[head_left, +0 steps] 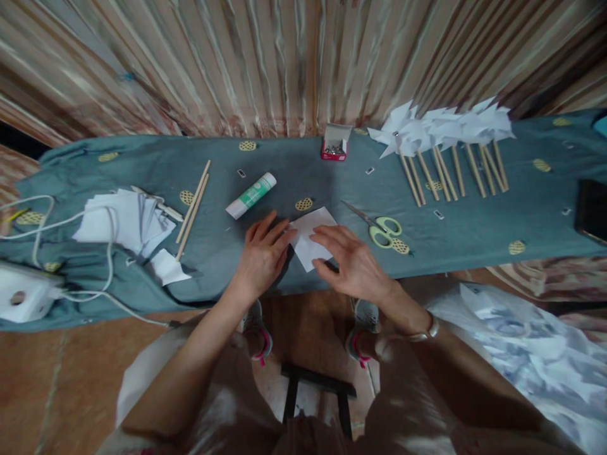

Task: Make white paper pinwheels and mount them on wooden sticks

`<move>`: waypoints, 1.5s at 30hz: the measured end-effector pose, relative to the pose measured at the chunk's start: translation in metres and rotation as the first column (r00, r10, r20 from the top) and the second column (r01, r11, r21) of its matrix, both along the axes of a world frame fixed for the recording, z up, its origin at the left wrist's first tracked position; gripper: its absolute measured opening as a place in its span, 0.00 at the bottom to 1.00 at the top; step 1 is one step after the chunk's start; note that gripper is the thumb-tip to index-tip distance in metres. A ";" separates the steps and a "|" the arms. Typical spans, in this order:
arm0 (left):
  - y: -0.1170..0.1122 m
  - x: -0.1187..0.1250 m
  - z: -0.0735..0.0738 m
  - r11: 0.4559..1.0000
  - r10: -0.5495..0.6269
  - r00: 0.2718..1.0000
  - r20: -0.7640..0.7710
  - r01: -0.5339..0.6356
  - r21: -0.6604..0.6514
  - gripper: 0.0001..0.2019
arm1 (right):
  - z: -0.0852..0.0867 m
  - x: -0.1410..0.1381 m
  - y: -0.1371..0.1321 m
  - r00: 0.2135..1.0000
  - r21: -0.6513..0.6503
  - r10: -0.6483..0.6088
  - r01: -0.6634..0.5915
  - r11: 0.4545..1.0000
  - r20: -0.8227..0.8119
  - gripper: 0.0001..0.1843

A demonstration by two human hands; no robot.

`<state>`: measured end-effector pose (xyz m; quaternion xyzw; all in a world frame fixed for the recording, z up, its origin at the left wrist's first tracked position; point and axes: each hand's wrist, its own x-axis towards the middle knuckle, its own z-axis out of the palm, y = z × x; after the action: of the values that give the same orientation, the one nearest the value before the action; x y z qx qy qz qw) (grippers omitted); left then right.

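Observation:
A small white paper square (310, 235) lies on the blue-grey cloth (474, 221) near the table's front edge. My left hand (262, 256) rests with its fingers flat on the paper's left edge. My right hand (348, 259) presses down on the paper's right and lower side, fingers stretched out. Green-handled scissors (379, 229) lie just right of my right hand. A white and green glue stick (251, 195) lies beyond my left hand.
Several finished white paper pinwheels on wooden sticks (446, 148) lie at the back right. A red box of pins (334, 146) stands at the back centre. Two loose sticks (193, 202), a pile of paper squares (126, 221) and a white device with cables (23, 294) sit left. A dark phone (590, 208) lies far right.

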<state>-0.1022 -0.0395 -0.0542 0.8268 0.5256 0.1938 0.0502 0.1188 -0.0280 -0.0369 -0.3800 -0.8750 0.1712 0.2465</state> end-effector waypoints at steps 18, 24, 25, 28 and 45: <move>0.010 -0.009 -0.003 0.997 -0.058 0.997 0.055 0.055 0.052 0.11 | -0.012 0.011 -0.004 0.997 -0.119 0.062 -0.067 0.991 -0.041 0.31; 0.010 -0.009 -0.004 0.994 -0.077 0.993 0.084 0.070 0.083 0.11 | -0.013 0.013 -0.003 0.997 -0.114 0.059 -0.064 0.991 -0.046 0.30; 0.009 -0.009 -0.004 0.994 -0.080 0.994 0.076 0.073 0.087 0.11 | -0.014 0.013 -0.003 0.997 -0.111 0.061 -0.065 0.992 -0.045 0.30; 0.009 -0.009 -0.004 0.994 -0.085 0.995 0.046 0.081 0.078 0.11 | -0.014 0.013 -0.002 0.996 -0.094 0.067 -0.072 0.993 -0.056 0.29; -0.005 0.007 0.007 0.975 -0.159 0.985 0.069 0.146 0.167 0.08 | -0.010 0.020 -0.013 0.996 -0.030 0.077 -0.078 0.996 -0.036 0.19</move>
<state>-0.0954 -0.0448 -0.0470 0.8574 0.4408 0.2649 0.0194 0.1389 -0.0410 -0.0472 -0.3466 -0.8819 0.2009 0.2487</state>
